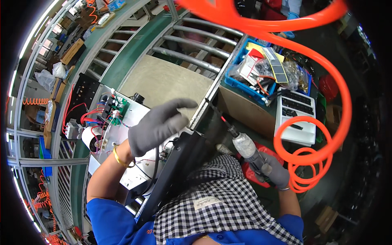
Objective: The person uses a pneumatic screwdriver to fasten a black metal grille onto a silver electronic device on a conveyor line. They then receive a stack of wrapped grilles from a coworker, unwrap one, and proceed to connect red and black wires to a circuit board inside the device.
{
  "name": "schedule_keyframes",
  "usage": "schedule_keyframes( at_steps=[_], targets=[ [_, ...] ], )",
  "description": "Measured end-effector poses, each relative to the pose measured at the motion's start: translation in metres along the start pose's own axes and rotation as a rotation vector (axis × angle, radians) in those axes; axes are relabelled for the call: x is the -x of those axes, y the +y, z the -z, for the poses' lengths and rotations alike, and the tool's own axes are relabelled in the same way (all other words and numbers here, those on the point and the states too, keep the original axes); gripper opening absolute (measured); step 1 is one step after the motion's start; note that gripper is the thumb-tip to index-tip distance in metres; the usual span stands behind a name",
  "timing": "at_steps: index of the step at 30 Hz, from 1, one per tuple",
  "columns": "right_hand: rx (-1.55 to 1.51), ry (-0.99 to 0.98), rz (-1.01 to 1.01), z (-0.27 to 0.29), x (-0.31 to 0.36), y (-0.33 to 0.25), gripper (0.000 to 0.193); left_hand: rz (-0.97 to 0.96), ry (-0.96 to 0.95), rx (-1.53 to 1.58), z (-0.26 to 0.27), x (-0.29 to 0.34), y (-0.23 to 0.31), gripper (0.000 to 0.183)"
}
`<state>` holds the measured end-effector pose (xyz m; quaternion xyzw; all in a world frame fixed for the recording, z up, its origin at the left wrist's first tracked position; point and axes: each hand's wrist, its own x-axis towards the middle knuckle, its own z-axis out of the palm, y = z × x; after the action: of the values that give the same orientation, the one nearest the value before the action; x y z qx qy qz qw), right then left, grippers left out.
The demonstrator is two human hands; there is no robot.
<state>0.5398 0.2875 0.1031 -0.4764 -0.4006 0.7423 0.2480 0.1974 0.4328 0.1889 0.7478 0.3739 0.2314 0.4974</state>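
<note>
My left hand (157, 126), in a grey glove, hovers over an opened electrical unit with its fingers stretched out and nothing in them. The unit's white metal plate (134, 112) carries a green circuit board (119, 107), red wires and a white cylinder (90, 138). A long black panel (177, 159) stands along its near right side. At the right, my gloved right hand (277, 170) is wrapped round the grip of a power screwdriver (246, 148). The screwdriver's long bit points up and left, towards the edge of the roller conveyor, apart from the unit.
An orange coiled hose (347, 98) loops through the right side. Beyond the conveyor edge stand a blue bin (232, 83) of mixed parts and a white tray (286, 128) with black pieces. A beige board (163, 79) lies beside the metal rollers (196, 45). Another person's blue-gloved hand (292, 16) shows at the top.
</note>
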Motion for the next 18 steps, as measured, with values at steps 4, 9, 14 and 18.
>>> schedule_keyframes(
  at_steps=[4,9,14,18],
  targets=[
    [0.227,0.073,-0.076,0.034,0.032,0.061,0.085,0.109,-0.164,-0.215,-0.014,0.007,0.013,0.037],
    [0.361,0.013,-0.111,0.020,0.041,0.058,0.084,0.267,-0.078,-0.118,-0.017,0.008,0.031,0.013],
    [0.408,0.004,-0.074,0.016,0.027,0.050,0.084,0.213,-0.041,-0.170,-0.017,0.011,0.041,0.005],
    [0.418,-0.002,-0.057,0.014,0.024,0.047,0.083,0.250,-0.050,-0.136,-0.016,0.012,0.042,0.003]
  ],
)
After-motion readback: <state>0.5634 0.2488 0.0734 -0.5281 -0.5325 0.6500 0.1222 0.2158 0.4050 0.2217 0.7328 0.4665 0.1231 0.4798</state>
